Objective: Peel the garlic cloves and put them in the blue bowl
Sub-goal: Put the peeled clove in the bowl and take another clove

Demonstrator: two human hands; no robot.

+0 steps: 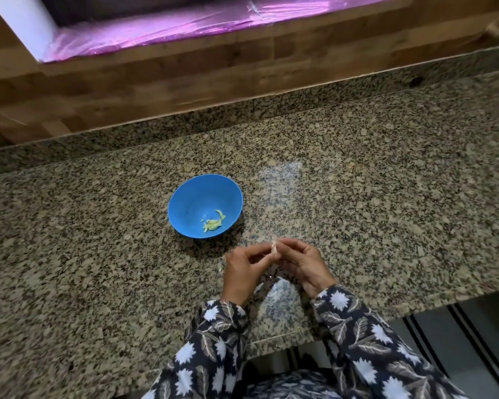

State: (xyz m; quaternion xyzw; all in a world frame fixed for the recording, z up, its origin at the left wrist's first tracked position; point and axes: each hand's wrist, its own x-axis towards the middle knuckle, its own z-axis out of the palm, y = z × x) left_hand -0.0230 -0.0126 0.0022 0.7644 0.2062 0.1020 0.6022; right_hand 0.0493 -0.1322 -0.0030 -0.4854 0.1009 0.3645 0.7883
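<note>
The bowl (pixel 188 194) sits on the desk (pixel 386 197) just left of and beyond the hands, probably for a short drop; peeled cloves (pixel 213 223) lie inside. The left hand (pixel 242 269) has its fingers pinched on a clove (pixel 274 248), steadying it above the desk. The right hand (pixel 306 263) pinches its top, seemingly to peel it.
</note>
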